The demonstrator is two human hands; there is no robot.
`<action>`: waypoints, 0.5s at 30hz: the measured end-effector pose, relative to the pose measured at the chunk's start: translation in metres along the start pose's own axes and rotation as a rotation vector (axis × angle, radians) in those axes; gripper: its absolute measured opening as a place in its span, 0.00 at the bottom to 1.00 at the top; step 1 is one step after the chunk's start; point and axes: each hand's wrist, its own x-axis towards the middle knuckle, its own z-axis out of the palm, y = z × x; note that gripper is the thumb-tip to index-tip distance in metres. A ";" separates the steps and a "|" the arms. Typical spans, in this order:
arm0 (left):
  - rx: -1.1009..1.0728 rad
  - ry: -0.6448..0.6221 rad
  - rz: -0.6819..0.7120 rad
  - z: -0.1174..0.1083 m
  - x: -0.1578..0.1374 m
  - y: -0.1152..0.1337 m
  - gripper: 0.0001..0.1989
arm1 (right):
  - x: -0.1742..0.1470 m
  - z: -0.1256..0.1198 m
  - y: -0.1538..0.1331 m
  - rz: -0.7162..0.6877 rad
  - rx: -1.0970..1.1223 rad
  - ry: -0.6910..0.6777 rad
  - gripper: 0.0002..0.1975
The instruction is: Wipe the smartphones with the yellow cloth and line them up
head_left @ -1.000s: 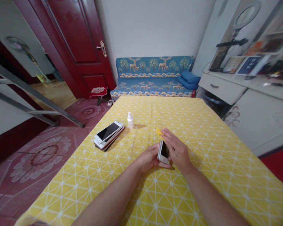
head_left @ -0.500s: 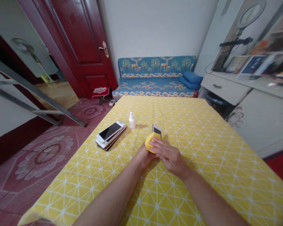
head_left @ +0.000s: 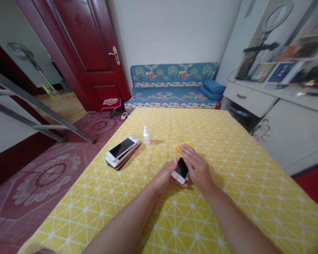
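Note:
A white smartphone (head_left: pixel 181 170) with a dark screen is gripped by my left hand (head_left: pixel 166 176), its thumb on the near left edge and fingers underneath. My right hand (head_left: pixel 197 167) presses a yellow cloth (head_left: pixel 179 148) over the phone's far end. That end of the phone is hidden under the cloth and fingers. To the left, a stack of phones (head_left: pixel 123 151) lies on the table, a white one on top. Just right of the stack stands a small white bottle (head_left: pixel 146 135), upright with its cap on.
A yellow patterned tablecloth (head_left: pixel 222 204) covers the table. Beyond its far edge is a blue sofa (head_left: pixel 172 93). A white cabinet (head_left: pixel 291 130) stands on the right, and a metal ladder-like frame (head_left: pixel 55 121) and a red stool (head_left: pixel 111 103) are on the left.
The phone has been tilted down, so its screen now faces up. The cloth has shifted from around the phone's near part to its far end, under my right fingers.

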 end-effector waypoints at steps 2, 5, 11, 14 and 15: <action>0.002 0.001 -0.008 0.001 -0.001 -0.001 0.27 | -0.001 -0.002 0.001 0.120 0.007 0.080 0.18; -0.059 -0.006 -0.008 0.001 0.000 -0.001 0.27 | -0.002 -0.003 0.004 0.349 0.036 0.205 0.15; -0.142 0.091 -0.044 0.000 0.001 0.003 0.20 | -0.003 0.000 0.004 0.490 0.182 0.281 0.15; -0.169 0.293 -0.046 -0.001 0.002 0.003 0.12 | -0.003 0.001 0.000 0.468 0.178 0.300 0.14; -0.181 0.347 -0.047 -0.001 0.003 0.003 0.11 | -0.003 0.001 -0.001 0.460 0.177 0.306 0.14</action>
